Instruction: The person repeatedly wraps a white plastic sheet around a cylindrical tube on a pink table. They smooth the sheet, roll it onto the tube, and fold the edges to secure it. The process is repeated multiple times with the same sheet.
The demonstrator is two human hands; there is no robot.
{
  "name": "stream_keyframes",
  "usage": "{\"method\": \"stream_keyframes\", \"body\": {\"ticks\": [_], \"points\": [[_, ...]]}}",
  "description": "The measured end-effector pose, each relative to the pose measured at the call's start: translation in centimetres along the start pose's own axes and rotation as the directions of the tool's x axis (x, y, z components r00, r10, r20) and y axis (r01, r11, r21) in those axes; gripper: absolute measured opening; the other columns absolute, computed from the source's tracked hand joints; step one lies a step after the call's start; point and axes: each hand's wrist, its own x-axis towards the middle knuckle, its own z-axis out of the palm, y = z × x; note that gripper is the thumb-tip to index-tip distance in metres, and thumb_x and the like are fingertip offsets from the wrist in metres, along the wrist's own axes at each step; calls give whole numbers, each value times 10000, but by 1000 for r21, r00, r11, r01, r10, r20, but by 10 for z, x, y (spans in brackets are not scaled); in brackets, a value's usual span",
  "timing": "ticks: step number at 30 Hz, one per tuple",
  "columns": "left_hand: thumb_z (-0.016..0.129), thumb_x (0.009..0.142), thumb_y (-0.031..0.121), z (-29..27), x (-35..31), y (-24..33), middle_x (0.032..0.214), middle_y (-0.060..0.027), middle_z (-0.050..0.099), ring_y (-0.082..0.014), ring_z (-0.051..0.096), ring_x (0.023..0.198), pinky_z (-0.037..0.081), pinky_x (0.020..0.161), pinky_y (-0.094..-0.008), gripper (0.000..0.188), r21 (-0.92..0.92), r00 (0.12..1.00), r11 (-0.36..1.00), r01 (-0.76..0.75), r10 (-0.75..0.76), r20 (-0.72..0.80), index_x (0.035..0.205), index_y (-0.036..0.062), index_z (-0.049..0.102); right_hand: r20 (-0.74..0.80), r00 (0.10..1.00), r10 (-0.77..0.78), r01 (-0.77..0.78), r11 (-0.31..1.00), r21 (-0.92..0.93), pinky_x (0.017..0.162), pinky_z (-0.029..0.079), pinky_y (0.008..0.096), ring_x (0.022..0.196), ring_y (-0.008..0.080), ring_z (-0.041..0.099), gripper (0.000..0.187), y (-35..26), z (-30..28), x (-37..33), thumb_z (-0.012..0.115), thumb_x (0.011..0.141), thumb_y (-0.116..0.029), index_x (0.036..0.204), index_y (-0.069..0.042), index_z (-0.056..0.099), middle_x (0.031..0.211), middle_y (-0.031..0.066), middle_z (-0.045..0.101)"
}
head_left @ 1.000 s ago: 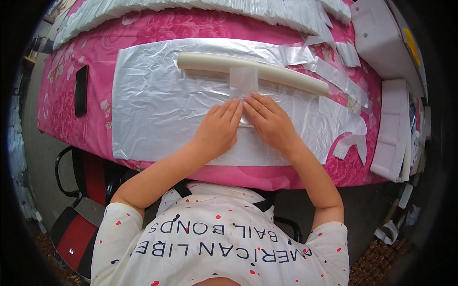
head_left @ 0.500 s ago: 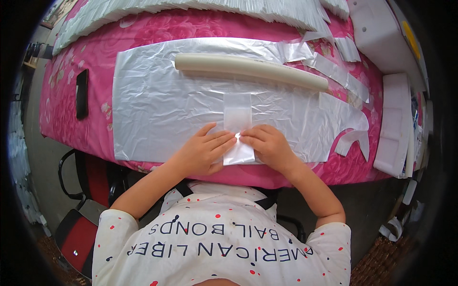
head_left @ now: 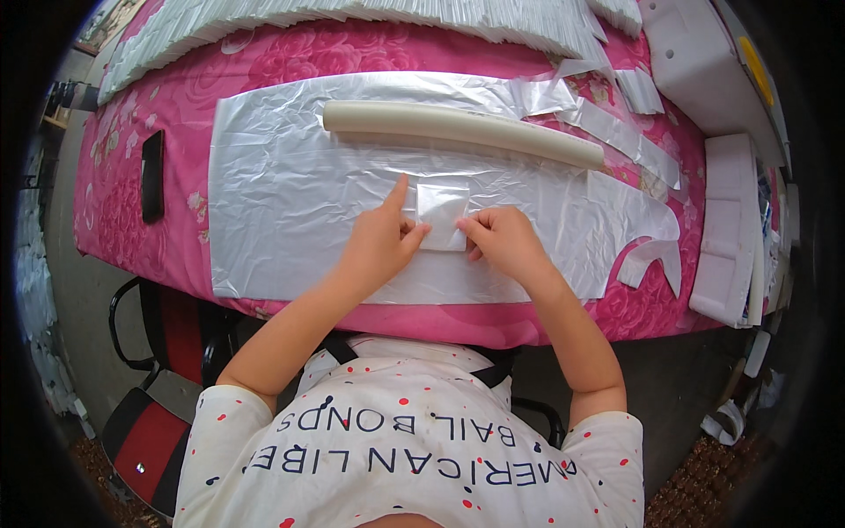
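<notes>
A small folded piece of silvery-white plastic film (head_left: 442, 207) lies on a large flat sheet of the same film (head_left: 282, 202). My right hand (head_left: 502, 239) pinches its right edge between thumb and fingers. At its left edge is my left hand (head_left: 380, 233), the index finger stretched out away from me, the thumb and the curled other fingers closed at the film's side. What lies under those curled fingers is partly hidden. Beyond both hands, a long cream-coloured tube (head_left: 458, 129) rests across the sheet.
A pink flowered cloth (head_left: 352, 57) covers the table. Stacked white film pieces (head_left: 378, 11) line the far edge. Cut strips (head_left: 625, 136) lie at right, beside white foam blocks (head_left: 723, 229). A black phone (head_left: 152, 176) lies at left; a red-and-black chair (head_left: 167, 330) stands below.
The long strip of film has been folded over into a shorter, squarish piece. Both hands have moved away from me, and the left index finger now points outward.
</notes>
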Motion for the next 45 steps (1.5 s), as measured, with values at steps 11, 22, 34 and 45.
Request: {"method": "stream_keyframes", "body": {"ticks": [11,22,34,45], "points": [[661,750,135,4,-4,-11,1251,-198,464,-291,484,1133,438,869,-340,619,351,766,704,-617,641,60,1282,-35,394,67,987,147,-147,989,-1,476,448,290,498,143,602,334,-9,-4,9,559,850,-249,653,15,617,574,76,603],[574,687,614,42,6,-5,1440,-230,187,-336,129,1363,83,1107,-434,1039,527,875,710,-467,457,159,1359,-89,207,43,989,143,-141,989,-42,476,448,287,497,158,594,342,-7,-5,13,557,845,-257,650,17,617,582,83,598],[613,689,511,-17,-54,-34,1427,-221,232,-335,197,1343,154,1092,-449,931,470,787,635,-612,430,443,1315,-94,284,-146,973,-178,127,943,-307,614,437,452,673,389,567,364,12,19,-50,507,856,-317,687,-7,594,691,201,588],[369,766,-116,-69,-135,-63,1340,-230,389,-349,335,1282,193,1083,-406,734,-145,882,951,-273,307,357,1390,-46,-10,228,462,-857,884,467,-34,883,407,420,1063,302,491,388,-32,86,-54,675,730,-170,1094,-104,557,1152,122,526]]}}
